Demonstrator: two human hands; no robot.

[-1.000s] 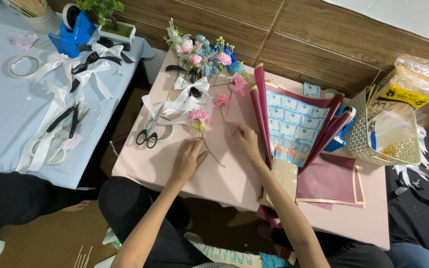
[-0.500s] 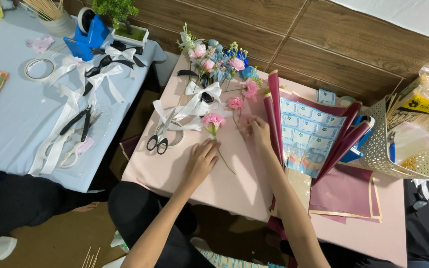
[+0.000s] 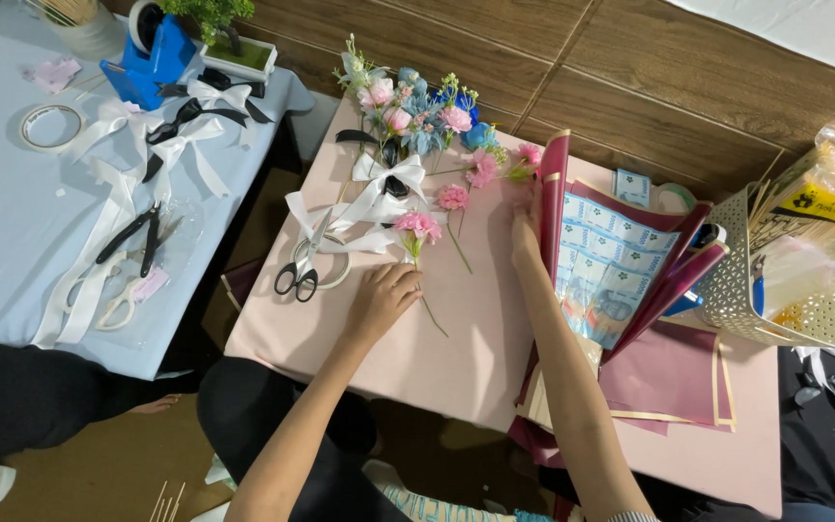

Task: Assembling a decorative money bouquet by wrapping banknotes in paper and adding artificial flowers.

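on the pink table (image 3: 456, 338), black-handled scissors (image 3: 300, 271) lie at nine o'clock beside white ribbon bows (image 3: 379, 188). a cream perforated basket (image 3: 790, 290) stands at three o'clock. the pale blue table (image 3: 12, 213) at ten o'clock bears a tape roll (image 3: 48, 126), a blue tape dispenser (image 3: 152, 58), black pliers (image 3: 132, 237) and more white ribbon (image 3: 99, 251).

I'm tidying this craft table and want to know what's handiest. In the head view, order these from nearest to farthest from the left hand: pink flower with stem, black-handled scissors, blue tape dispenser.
Measured from the left hand:
1. Pink flower with stem, touching its fingertips.
2. Black-handled scissors, just to its left on the pink table.
3. Blue tape dispenser, far up-left on the blue table.
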